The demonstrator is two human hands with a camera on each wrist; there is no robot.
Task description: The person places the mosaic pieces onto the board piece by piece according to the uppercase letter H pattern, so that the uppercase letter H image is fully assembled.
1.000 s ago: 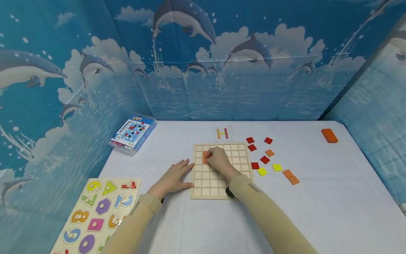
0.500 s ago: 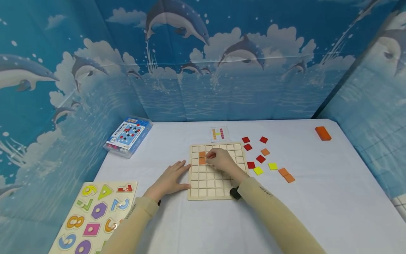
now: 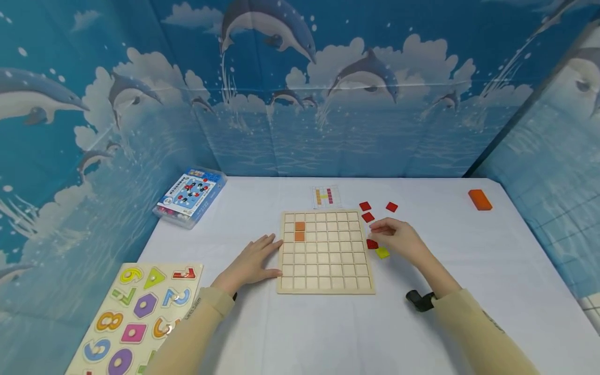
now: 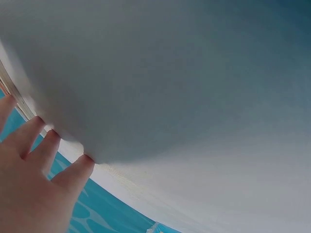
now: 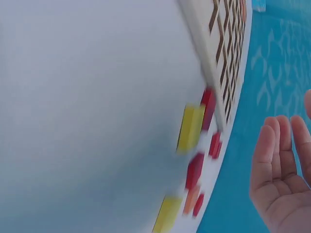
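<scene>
My left hand [image 3: 250, 264] lies with spread fingers at the left edge of the wooden grid board [image 3: 323, 258]. Its fingertips [image 4: 88, 158] meet the tabletop and board edge in the left wrist view. Two orange square tiles [image 3: 300, 226] sit one below the other in the board's upper left cells. Right of the board, my right hand [image 3: 398, 239] hovers over the loose tiles, covering some of them in the head view. The right wrist view shows its fingers [image 5: 265, 145] loosely extended, holding nothing, with a yellow tile [image 5: 190, 127], red tiles [image 5: 195, 170] and an orange tile [image 5: 191, 199] below.
A pattern card [image 3: 326, 197] lies behind the board. At the back left is a clear plastic box [image 3: 190, 198] with a blue label. A number-and-shape puzzle board [image 3: 136, 291] lies front left, and an orange block [image 3: 480, 199] sits far right.
My right hand has left the orange tiles on the board and moved right, over the loose tiles. Both orange tiles are now uncovered. My left hand stays at the board's edge.
</scene>
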